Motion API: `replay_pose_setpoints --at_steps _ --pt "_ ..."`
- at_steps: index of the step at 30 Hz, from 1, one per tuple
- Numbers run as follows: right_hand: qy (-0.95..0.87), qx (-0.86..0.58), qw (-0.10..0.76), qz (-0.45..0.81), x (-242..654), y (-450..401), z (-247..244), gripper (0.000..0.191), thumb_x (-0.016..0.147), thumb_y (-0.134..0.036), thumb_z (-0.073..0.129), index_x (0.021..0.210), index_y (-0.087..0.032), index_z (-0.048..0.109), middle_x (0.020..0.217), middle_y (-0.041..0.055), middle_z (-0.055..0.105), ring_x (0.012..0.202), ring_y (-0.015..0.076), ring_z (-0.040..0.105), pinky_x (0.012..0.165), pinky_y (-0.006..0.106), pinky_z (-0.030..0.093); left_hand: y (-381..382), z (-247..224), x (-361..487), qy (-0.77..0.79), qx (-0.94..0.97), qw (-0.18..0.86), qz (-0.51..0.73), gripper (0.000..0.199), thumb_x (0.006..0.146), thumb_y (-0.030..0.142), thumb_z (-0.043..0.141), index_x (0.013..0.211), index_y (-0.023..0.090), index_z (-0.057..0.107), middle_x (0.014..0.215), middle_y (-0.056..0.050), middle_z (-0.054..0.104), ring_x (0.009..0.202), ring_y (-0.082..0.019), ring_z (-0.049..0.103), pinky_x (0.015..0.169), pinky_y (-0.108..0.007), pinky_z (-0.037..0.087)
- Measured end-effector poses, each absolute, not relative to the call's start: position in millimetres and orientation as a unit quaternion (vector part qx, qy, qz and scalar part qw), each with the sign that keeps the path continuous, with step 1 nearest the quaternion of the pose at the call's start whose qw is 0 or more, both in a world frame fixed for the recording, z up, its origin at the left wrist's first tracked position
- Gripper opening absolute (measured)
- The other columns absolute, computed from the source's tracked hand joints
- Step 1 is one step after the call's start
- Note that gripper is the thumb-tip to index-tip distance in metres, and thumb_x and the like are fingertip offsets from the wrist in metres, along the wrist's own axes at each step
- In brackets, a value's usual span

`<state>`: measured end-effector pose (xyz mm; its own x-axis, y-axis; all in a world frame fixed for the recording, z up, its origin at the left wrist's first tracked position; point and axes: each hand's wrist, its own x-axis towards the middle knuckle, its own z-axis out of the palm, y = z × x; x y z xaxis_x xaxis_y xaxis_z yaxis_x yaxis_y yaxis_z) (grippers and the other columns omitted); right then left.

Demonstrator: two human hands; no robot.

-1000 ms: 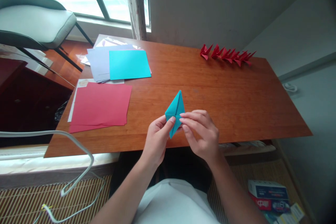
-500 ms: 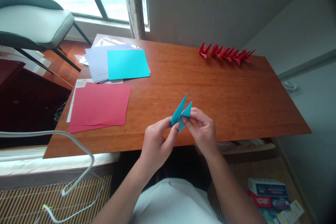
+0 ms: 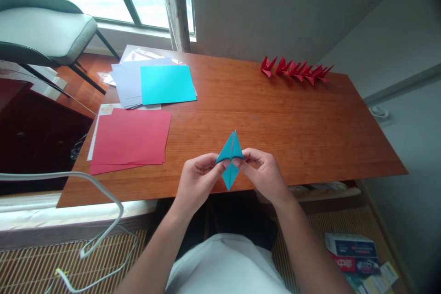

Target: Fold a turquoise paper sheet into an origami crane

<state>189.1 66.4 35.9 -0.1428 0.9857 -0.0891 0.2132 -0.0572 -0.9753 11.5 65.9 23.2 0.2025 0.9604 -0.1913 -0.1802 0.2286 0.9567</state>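
A small folded blue paper (image 3: 230,149), shaped like a diamond with a slit down its upper half, is held above the near edge of the wooden table. My left hand (image 3: 198,177) pinches its left corner, thumb on the front near the middle. On the opposite corner, my right hand (image 3: 263,172) has the same kind of pinch, and the two thumb tips almost meet. The paper's lower point hangs free below the thumbs. Fingers behind the paper are partly hidden.
Red sheets (image 3: 132,140) lie at the table's left, below a blue sheet (image 3: 168,85) on white papers (image 3: 127,85). Several red folded paper cranes (image 3: 296,70) stand in a row at the back right. A white cable (image 3: 99,186) loops at the lower left.
The blue paper has turned from an angled view with two spread points to a flat diamond facing me. Its two upper points now lie close together. My left hand moved slightly left.
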Motion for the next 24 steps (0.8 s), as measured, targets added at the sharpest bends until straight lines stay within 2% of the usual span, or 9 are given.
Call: replay_pose_setpoints --at_steps 3,8,11,15,24 --pt "-0.557 -0.541 0.397 0.489 188 66 31 0.019 0.090 -0.039 0.071 0.085 -0.022 0.077 0.077 0.0001 0.073 0.075 0.0168 0.064 0.073 0.028 0.049 66 22 13 0.462 0.421 0.643 0.443 0.016 0.082 0.033 0.081 0.084 0.017 0.080 0.074 0.000 0.073 0.070 -0.013 0.063 0.067 -0.020 0.049" --pt "-0.525 -0.557 0.417 0.490 186 65 26 0.022 0.088 -0.042 0.074 0.083 -0.021 0.077 0.080 0.0016 0.075 0.074 0.0174 0.065 0.071 0.029 0.051 68 21 10 0.442 0.395 0.681 0.430 0.022 0.089 0.038 0.072 0.088 0.018 0.079 0.076 -0.002 0.074 0.075 -0.015 0.066 0.072 -0.023 0.053" --pt "-0.502 -0.559 0.429 0.502 186 64 24 0.024 0.085 -0.044 0.076 0.081 -0.020 0.077 0.078 0.0019 0.076 0.072 0.0180 0.067 0.070 0.029 0.052 68 22 10 0.446 0.411 0.660 0.442 0.021 0.088 0.037 0.073 0.087 0.017 0.079 0.076 -0.001 0.074 0.073 -0.014 0.066 0.070 -0.022 0.053" --pt "-0.477 -0.553 0.455 0.510 188 62 21 0.020 0.085 -0.041 0.077 0.087 -0.022 0.079 0.084 0.0033 0.079 0.079 0.0212 0.073 0.074 0.032 0.057 69 25 12 0.463 0.426 0.634 0.450 0.023 0.089 0.039 0.073 0.088 0.017 0.078 0.078 -0.002 0.075 0.072 -0.015 0.067 0.069 -0.024 0.054" --pt "-0.439 -0.593 0.534 0.413 169 61 10 0.020 0.087 -0.041 0.074 0.085 -0.021 0.077 0.080 0.0038 0.077 0.073 0.0194 0.070 0.069 0.032 0.056 72 26 23 0.490 0.434 0.602 0.456 0.025 0.086 0.042 0.074 0.089 0.016 0.073 0.084 -0.004 0.075 0.078 -0.017 0.069 0.072 -0.025 0.054"
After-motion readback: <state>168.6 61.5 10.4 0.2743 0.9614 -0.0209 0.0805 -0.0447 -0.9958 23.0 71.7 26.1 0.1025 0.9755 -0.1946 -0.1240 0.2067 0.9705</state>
